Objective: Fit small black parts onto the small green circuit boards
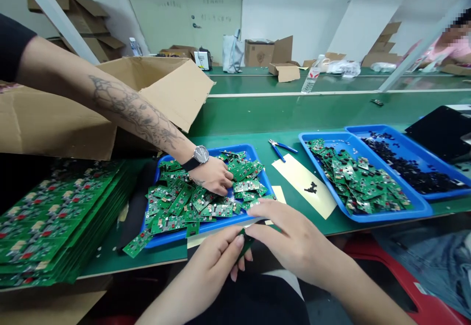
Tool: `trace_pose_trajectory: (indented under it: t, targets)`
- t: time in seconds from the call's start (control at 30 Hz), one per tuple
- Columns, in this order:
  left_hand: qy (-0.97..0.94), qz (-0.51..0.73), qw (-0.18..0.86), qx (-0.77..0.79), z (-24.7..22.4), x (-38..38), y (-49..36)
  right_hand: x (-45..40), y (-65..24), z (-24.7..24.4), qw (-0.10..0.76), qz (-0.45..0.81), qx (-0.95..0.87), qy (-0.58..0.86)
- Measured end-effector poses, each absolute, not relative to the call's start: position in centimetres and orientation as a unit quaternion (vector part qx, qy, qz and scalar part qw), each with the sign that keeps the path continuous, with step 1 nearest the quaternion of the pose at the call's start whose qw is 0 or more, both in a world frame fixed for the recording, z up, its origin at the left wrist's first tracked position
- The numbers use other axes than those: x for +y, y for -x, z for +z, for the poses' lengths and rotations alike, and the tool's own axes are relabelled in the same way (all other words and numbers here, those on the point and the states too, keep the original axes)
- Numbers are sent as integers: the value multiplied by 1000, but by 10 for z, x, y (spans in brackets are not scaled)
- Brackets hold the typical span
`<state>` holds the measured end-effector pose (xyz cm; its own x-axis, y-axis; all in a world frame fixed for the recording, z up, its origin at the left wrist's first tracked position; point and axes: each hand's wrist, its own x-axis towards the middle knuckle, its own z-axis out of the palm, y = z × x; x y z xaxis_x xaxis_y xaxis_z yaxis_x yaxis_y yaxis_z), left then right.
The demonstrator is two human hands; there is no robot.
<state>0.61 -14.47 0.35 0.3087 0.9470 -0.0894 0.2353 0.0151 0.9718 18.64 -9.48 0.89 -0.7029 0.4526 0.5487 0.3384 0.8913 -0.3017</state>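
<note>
At lower centre, our left hand (pixel 211 258) pinches 1 green circuit board (pixel 246 244) between thumb and fingers. Our right hand (pixel 296 239) arches over its upper end, thumb and forefinger slightly parted; we cannot tell whether they grip anything. At centre, 1 co-worker's hand (pixel 213 174) touches boards (pixel 180 200) in a blue tray (pixel 169 239).

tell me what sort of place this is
Probably an electronics assembly workshop: there is a blue tray heaped with small green circuit boards, a stack of larger board panels, and a pair of blue-handled cutters.
</note>
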Motion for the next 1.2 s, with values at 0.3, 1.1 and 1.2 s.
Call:
trace_pose_trajectory:
  t: [0.3, 1.1, 1.2]
  targets:
    - [-776, 331, 268, 466, -5, -153, -3, -85, -218, 27, 559, 440, -660, 244]
    - [-778, 471, -32, 414, -16, -144, 0, -107, -173, -12, 283, 824, -399, 285]
    - [-770, 466, -23, 435, -15, -144, -1, -107, -171, -11, 295, 814, -400, 302]
